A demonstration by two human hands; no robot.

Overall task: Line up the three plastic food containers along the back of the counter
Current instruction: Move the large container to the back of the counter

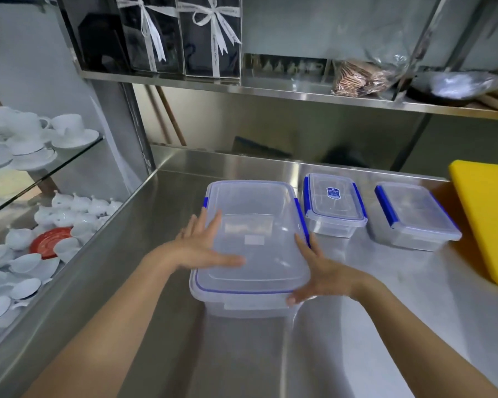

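My left hand (pixel 202 248) lies flat, fingers spread, on the large container's (pixel 250 242) lid at frame centre; my right hand (pixel 319 271) presses open-palmed against its right edge. Right of it sit the labelled container (pixel 332 203), then a third container (pixel 414 215), nearer the counter's (pixel 357 326) back.

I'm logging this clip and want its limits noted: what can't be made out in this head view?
- Large container: its left side is hidden by the left hand, so that grip is unclear.
- Middle container: label print too small to read.
- Right container: contents blurred by the cloudy lid.
- Yellow board: cut off by the right edge.
- Right hand: palm contact hidden.
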